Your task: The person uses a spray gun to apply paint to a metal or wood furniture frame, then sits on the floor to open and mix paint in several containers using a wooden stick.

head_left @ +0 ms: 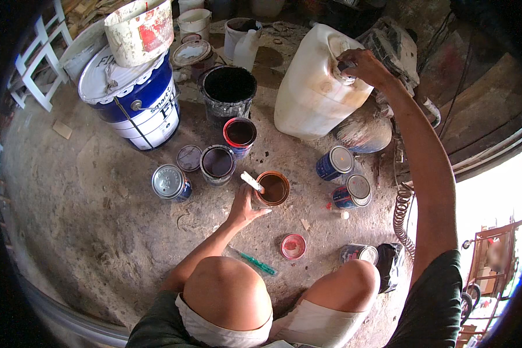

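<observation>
My left hand (245,207) is closed against the near left side of an open can of brown liquid (274,189) standing on the floor. A flat white handle (251,180), perhaps of a brush or stirrer, leans out over that can's rim. Up at the right, my right hand (362,65) grips the top of a big whitish plastic jerrycan (307,87). The fingers close around its mouth; whether they hold the cap or the neck is hidden. Left of the brown can are an open can of dark liquid (218,164) and a red-rimmed open can (239,135).
A blue-and-white drum (136,113) with a stained bucket on top stands at the left, near a black bucket (229,93). Closed blue cans (334,163) stand at the right. A red lid (293,246), a green tool (258,263) and a coiled hose (401,214) lie nearby.
</observation>
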`<state>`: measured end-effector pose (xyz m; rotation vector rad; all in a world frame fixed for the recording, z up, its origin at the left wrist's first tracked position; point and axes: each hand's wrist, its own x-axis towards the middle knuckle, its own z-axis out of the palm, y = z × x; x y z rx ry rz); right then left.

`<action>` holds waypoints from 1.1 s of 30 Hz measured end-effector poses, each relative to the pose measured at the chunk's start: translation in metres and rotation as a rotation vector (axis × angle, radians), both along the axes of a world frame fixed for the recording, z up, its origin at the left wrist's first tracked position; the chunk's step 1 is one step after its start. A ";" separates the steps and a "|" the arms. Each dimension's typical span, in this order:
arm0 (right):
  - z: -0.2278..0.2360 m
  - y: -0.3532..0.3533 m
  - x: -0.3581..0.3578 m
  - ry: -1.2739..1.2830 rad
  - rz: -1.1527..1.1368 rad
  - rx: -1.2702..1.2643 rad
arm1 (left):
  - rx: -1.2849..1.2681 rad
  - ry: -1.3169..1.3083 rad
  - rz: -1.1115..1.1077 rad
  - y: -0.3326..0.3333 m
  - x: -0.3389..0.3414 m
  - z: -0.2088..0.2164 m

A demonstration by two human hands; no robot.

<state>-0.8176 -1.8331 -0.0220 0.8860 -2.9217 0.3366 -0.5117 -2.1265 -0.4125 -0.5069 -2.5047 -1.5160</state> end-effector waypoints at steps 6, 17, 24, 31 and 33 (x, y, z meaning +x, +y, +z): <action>0.011 -0.042 0.018 0.283 -0.435 0.371 | -0.041 0.037 0.027 -0.004 0.001 0.005; 0.044 -0.022 0.004 -0.187 -0.406 0.063 | 0.062 -0.002 0.053 0.004 -0.007 -0.006; 0.028 -0.006 -0.013 -0.082 -0.212 0.145 | 0.097 0.074 0.061 0.011 -0.015 0.003; 0.015 -0.022 -0.018 -0.154 -0.293 0.193 | 0.051 0.094 0.077 0.002 -0.013 -0.010; 0.003 0.039 -0.020 0.160 0.037 0.123 | 0.097 0.110 -0.003 0.022 -0.023 -0.010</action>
